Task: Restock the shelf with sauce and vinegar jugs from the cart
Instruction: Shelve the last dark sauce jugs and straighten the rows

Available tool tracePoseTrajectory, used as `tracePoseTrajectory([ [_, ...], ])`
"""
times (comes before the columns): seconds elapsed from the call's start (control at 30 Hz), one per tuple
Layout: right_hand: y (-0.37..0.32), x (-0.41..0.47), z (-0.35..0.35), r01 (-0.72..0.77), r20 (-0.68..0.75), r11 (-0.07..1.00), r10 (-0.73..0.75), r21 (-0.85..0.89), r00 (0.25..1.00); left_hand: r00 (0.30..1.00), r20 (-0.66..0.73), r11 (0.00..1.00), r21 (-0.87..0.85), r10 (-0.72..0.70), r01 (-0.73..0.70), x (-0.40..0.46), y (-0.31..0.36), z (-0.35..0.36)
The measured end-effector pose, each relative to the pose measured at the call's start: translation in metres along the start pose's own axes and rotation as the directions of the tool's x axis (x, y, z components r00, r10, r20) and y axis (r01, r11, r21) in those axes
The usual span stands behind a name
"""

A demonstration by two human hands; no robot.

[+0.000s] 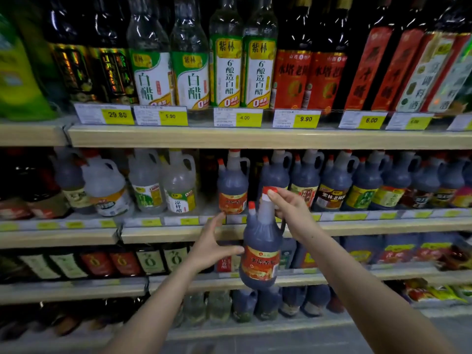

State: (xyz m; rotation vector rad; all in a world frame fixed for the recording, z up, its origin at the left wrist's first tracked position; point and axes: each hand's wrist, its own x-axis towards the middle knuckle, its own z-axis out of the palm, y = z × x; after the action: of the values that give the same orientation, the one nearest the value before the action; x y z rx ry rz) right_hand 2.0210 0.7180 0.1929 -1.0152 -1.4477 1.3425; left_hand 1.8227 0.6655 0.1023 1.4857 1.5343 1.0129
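Observation:
A dark vinegar jug [259, 247] with an orange-red label and red caps hangs in the air in front of the second shelf [357, 227]. My right hand [291, 213] grips its neck and handle from the right. Beside its left flank, my left hand [213, 245] has fingers spread, the thumb touching the label's edge. Directly behind, a matching jug [232, 186] stands on the shelf with a dark gap to its left. The cart is out of view.
Clear white-vinegar jugs [163, 185] stand to the left on the same shelf, dark jugs [332, 185] to the right. Tall bottles [227, 70] fill the shelf above, with yellow price tags [245, 118]. Lower shelves hold more bottles and jugs.

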Motion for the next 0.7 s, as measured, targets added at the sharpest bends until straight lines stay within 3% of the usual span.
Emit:
tracePoseTrajectory([
  [0.17,-0.001,0.005,0.042,-0.008,0.144,0.999,0.002,0.043,0.990,0.988,0.123,0.983,-0.144,-0.096,0.113,-0.025,0.006,0.006],
  [0.37,0.003,0.013,0.069,-0.017,0.186,0.996,0.000,0.085,0.983,0.979,-0.118,0.972,-0.187,-0.168,0.144,-0.046,0.002,-0.004],
  [0.5,0.015,0.027,0.059,0.141,0.079,0.982,-0.132,-0.128,0.988,0.957,-0.187,0.959,-0.223,-0.220,0.177,-0.056,-0.007,-0.026],
  [0.6,0.040,0.046,0.047,0.296,0.022,0.824,-0.327,-0.483,0.945,0.932,-0.253,0.948,-0.249,-0.260,0.197,-0.064,-0.014,-0.046],
  [0.7,0.061,0.062,0.054,0.269,0.056,0.764,-0.293,-0.586,0.954,0.913,-0.299,0.937,-0.292,-0.278,0.190,-0.063,-0.021,-0.066],
])
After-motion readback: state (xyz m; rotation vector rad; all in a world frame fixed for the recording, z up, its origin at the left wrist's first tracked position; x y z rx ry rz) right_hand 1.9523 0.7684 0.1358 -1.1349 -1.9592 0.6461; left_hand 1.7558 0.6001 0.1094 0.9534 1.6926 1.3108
